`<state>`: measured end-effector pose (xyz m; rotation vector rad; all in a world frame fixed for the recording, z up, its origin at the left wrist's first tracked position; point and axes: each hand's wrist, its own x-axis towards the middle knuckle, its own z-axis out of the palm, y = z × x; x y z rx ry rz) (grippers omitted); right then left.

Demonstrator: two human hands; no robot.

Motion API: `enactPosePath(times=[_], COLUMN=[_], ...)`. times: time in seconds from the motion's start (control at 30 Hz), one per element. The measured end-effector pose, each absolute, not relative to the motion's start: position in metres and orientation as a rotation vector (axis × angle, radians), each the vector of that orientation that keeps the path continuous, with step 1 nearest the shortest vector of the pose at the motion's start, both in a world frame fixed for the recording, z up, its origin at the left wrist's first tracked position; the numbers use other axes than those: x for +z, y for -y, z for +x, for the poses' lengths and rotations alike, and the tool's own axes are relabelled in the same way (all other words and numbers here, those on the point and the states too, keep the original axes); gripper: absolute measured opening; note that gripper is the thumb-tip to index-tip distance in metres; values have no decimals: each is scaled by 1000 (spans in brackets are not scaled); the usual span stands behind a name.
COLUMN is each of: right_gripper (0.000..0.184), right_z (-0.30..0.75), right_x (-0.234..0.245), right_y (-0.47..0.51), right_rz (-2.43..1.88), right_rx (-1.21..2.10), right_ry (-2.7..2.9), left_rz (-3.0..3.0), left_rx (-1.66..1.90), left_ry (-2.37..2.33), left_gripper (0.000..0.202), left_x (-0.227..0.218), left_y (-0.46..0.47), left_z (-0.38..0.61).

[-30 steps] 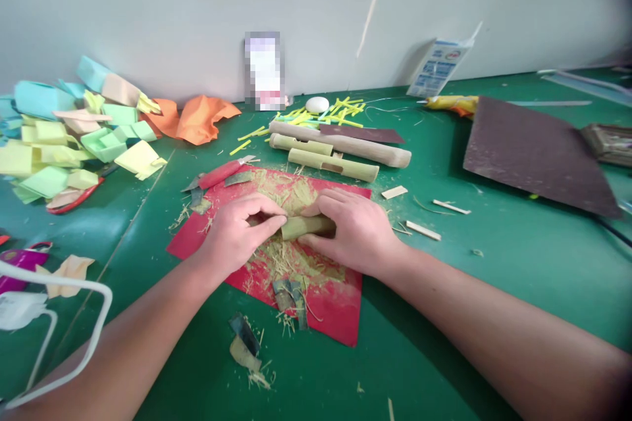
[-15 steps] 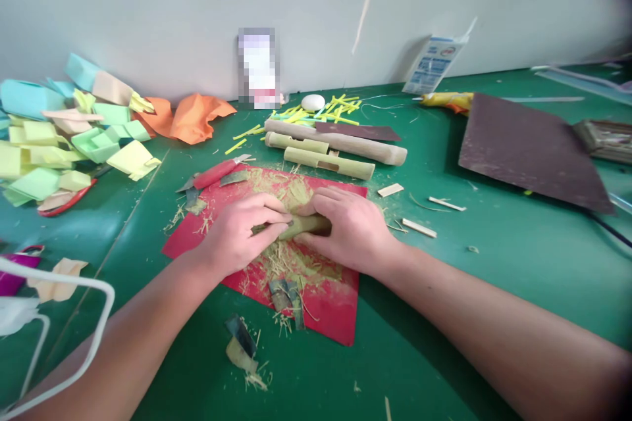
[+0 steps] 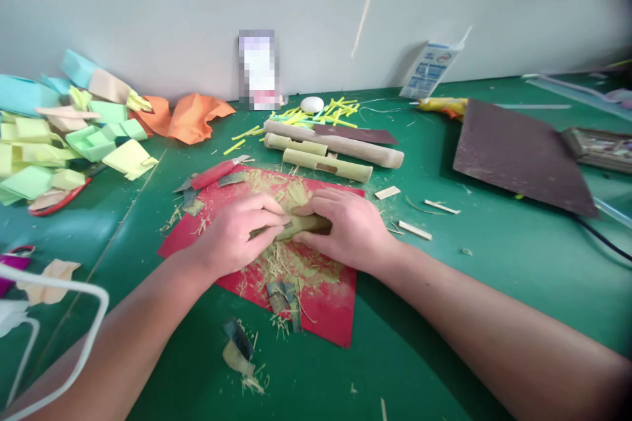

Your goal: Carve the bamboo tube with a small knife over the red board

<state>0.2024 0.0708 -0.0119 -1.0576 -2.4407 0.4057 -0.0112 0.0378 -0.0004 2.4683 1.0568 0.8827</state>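
A short greenish bamboo tube (image 3: 301,226) lies crosswise low over a dusty red sheet (image 3: 330,316). My right hand (image 3: 348,227) is closed around its right part, thumb on the near side and fingers on the far side. At the left end, my left hand (image 3: 247,230) pinches a dark scrap that looks like sandpaper against the tube; the fingers hide most of it. Tan dust and fibres are scattered beneath both hands. Worn sandpaper strips (image 3: 295,306) rest on the sheet's near part. A red-handled knife (image 3: 213,174) lies at its far left edge.
Behind the sheet lie cut bamboo tubes (image 3: 328,166) and yellow-green sticks (image 3: 340,112). Folded paper pieces (image 3: 32,181) pile up at left, near a white wire frame (image 3: 93,335). To the right are a dark brown sheet (image 3: 518,158) and small wood slips (image 3: 415,231).
The whole view has shifted slightly, so things appear a little farther left. Both hands keep their hold on the bamboo and the dark scrap, with hardly any visible movement between them.
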Motion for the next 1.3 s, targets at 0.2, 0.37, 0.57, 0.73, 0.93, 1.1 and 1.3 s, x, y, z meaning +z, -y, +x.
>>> enactPosePath(times=[0.2,0.37,0.57,0.73,0.93,1.1,1.3], right_gripper=[30,29,27,29,28,29,28], right_z=[202,202,202,204,204,204,202], right_x=[-12,-13,-13,-13,-13,-13,-13], right_y=[-71,-71,-72,-72,-73,-73,-74], right_rz=[-1053,-1063,-1010,-999,-980,-983,-978], right_rx=[401,417,393,407,400,406,386], right_ry=[2436,2444,2454,2450,2465,2451,2460], left_rz=[2527,2514,2564,2565,2584,2602,2641], left_rx=[922,864,935,876,916,857,950], left_ry=[-1080,-1061,-1061,-1062,-1076,-1066,-1035], left_gripper=[13,16,14,15,14,15,14], left_x=[0,1,-1,2,1,3,-5], left_y=[-39,-37,-39,-35,-37,-32,-41], left_z=[-10,-12,-9,-11,-8,-15,-3])
